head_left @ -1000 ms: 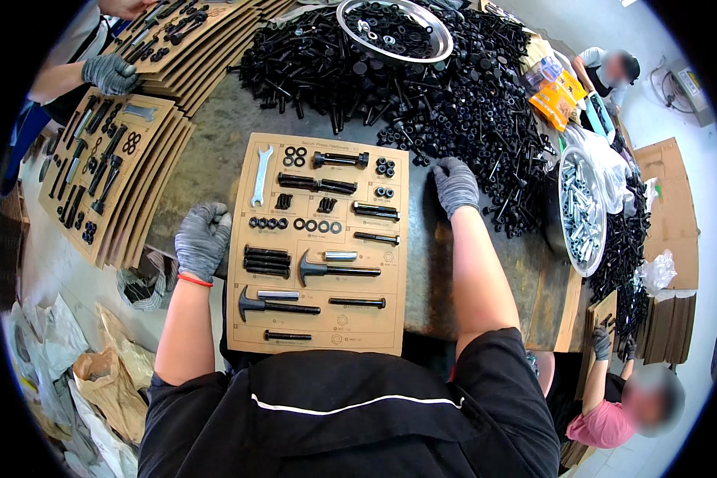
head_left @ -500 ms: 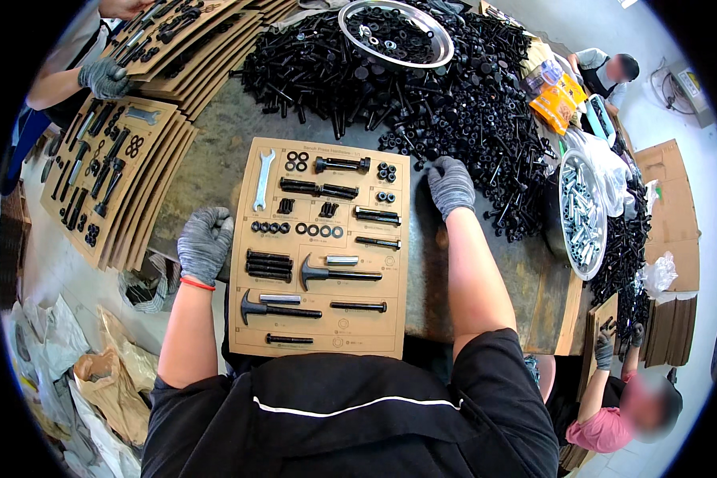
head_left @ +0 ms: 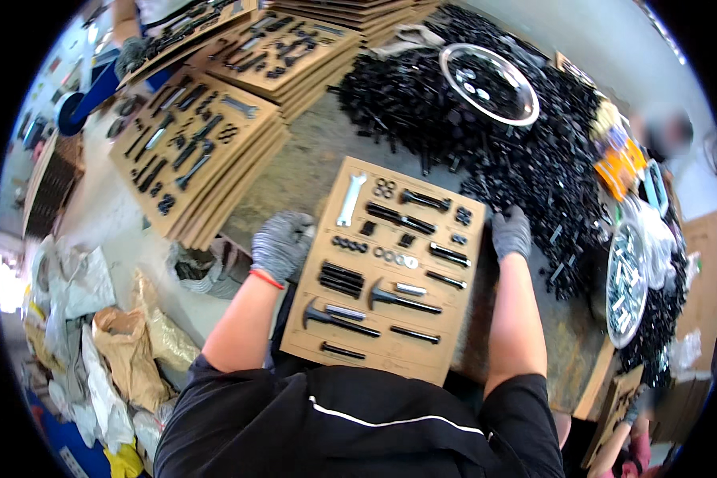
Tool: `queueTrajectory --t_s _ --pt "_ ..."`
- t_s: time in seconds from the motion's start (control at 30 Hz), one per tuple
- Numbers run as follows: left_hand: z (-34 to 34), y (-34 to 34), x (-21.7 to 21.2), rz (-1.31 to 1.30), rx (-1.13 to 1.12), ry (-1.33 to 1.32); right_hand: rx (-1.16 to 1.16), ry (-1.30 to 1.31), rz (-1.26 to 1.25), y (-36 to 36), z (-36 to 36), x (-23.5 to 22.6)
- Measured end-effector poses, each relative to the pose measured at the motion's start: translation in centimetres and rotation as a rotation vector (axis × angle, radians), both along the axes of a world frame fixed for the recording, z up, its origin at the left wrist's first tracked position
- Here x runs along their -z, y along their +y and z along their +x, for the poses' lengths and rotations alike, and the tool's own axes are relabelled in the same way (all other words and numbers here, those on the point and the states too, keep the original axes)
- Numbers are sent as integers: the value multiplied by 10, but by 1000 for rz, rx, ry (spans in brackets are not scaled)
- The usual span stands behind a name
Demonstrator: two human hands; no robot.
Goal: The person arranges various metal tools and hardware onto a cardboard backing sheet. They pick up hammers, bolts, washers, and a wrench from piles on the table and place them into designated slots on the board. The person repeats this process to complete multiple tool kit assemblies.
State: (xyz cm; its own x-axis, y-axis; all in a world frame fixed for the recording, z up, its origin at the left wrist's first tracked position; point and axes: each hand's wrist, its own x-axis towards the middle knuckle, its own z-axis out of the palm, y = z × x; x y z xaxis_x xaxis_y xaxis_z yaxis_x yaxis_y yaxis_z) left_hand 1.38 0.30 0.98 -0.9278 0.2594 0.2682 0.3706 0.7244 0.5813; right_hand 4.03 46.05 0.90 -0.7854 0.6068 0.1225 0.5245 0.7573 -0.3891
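Note:
A cardboard hardware card (head_left: pixel 378 350) lies tilted at the table's front edge, between my hands. On it sit a silver open-ended wrench (head_left: pixel 351 200), black bolts (head_left: pixel 425 200), washers, nuts, silver tubes and two black hook-headed pieces (head_left: pixel 341 322). My gloved left hand (head_left: pixel 281 245) is closed at the card's left edge, a red band on its wrist; whatever its fingers hold is hidden. On the right, my gloved right hand (head_left: pixel 511 233) has curled fingers beside the card's upper right corner, near a heap of black nuts and bolts (head_left: pixel 494 163). Its fingertips' contents cannot be made out.
Stacked filled cards (head_left: pixel 195 147) stand at left, where a co-worker's gloved hand (head_left: pixel 131 56) holds another. A metal bowl (head_left: pixel 529 115) rests on the heap. Silver tubes fill a basin (head_left: pixel 628 283) at right. Bags (head_left: pixel 127 342) lie on the floor at left.
The whole view has swung and tilted, so the card and table appear farther right and rotated. The left hand now sits closer to the card's edge. The co-worker's card at left has shifted.

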Motion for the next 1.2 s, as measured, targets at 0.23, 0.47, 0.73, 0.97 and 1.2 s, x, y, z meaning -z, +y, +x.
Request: queueTrajectory --t_s 0.23,0.47,0.73,0.97,1.2 --pt "5 -5 -5 40 -49 -91 -170 -4 30 -32 11 -5" --pt "1 -2 5 18 -36 9 -206 -41 -6 -45 69 -8" --pt "3 -4 8 55 -41 48 -184 -191 -73 -69 133 -31" --pt "2 -2 10 70 -59 0 -307 -50 -226 -101 135 -31" --pt "3 -2 9 76 -38 22 -385 -114 -169 -117 148 -34"
